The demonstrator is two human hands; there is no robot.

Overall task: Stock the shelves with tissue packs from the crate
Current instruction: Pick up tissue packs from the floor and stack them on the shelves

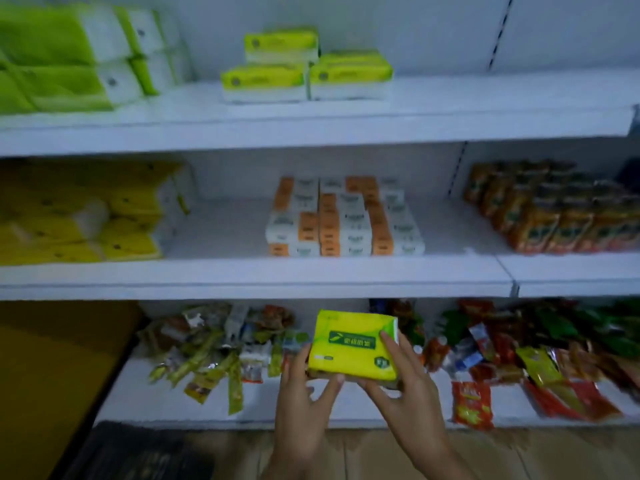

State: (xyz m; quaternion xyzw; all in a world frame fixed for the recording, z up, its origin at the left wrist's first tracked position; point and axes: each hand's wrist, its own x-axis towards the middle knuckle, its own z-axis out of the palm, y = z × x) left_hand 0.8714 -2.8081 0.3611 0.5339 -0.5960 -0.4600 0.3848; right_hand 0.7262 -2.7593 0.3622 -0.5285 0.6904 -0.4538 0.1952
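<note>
- Head view: one yellow-green plastic-wrapped tissue pack [349, 348] is held in front of the white bottom shelf [166, 407].
- Left hand [304, 386] grips its left edge and underside; right hand [405, 382] grips the right side, a fingertip on top.
- Its face: dark green label, round green badge.
- Top shelf [450, 98]: three lime-and-white tissue packs [304, 76], two side by side, a third above.
- Middle shelf [225, 237]: orange-and-white packs [346, 216], too blurred to count.
</note>
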